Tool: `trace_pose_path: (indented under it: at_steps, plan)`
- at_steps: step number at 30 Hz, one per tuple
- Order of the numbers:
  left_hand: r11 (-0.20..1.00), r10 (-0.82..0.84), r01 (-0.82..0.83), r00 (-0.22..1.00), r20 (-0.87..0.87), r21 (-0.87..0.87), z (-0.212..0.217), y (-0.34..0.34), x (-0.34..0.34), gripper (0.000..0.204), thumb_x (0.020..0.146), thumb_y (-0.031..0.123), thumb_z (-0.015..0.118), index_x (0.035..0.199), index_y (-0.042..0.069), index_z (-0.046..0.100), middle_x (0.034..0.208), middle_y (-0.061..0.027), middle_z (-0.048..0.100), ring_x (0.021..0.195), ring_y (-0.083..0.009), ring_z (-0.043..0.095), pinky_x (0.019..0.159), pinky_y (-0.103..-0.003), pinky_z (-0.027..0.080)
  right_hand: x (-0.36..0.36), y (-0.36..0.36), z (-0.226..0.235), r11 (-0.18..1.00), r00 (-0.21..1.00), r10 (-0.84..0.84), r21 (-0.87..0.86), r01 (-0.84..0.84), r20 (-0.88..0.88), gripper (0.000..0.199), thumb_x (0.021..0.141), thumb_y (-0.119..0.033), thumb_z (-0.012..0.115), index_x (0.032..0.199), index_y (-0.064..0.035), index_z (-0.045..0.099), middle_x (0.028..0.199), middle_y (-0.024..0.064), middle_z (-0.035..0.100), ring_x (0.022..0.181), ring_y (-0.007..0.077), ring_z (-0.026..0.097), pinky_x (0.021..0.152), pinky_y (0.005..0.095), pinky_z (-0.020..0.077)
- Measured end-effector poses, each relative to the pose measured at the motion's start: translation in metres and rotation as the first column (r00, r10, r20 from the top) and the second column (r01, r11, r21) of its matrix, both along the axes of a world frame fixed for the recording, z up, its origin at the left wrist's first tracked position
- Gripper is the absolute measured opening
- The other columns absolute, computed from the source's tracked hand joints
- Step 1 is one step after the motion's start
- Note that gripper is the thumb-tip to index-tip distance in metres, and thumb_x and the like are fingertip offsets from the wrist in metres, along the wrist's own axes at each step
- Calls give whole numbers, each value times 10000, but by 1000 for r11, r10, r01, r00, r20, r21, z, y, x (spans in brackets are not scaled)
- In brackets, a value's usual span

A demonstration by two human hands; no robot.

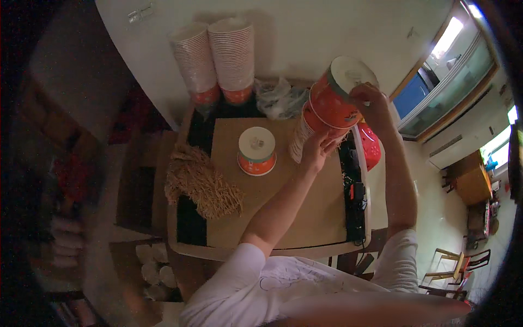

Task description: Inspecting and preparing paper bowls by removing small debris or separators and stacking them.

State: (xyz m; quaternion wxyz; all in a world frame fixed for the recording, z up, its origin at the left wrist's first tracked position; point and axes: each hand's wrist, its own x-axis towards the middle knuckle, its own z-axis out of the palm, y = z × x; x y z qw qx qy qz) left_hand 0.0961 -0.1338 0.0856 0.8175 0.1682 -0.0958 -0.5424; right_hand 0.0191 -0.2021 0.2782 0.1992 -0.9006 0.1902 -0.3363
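At the table's back right, orange-red paper bowls (328,104) stand upside down in a leaning stack, white base up. My right hand (371,99) is closed at the edge of the top bowl's base, fingers bent together. Lower down, my left hand (317,150) rests against the side of the stack near the rims, its fingers curled against it. What lies behind the fingers is hidden. A single upside-down paper bowl (257,151) sits mid-table, apart from both hands. Left of it lies a shaggy bundle of tan strands (202,182).
Two tall stacks of paper bowls (233,60) in clear wrapping stand against the wall. Beside them is a crumpled clear plastic bag (280,98). A shiny red object (369,146) shows behind the table's right edge. Cables and a small black-and-orange item (357,192) lie along the right side.
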Motion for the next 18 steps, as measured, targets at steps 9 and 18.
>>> trace_pose_path:
  at_steps: [9,18]
  plan:
    - [984,-11,9,1000,14,181,-24,-4,16,178,802,241,556,930,120,580,924,1,600,858,-118,542,745,-287,422,5,-21,-18,992,991,25,128,-8,-132,98,711,-29,592,804,-12,563,763,72,563,729,136,547,668,273,447]
    - [948,-48,20,995,82,319,-49,0,23,147,789,223,561,874,104,574,827,-15,582,788,-130,537,744,-292,440,5,-39,-32,974,984,111,210,-80,-142,111,697,0,599,799,9,554,760,56,552,728,110,525,667,266,451]
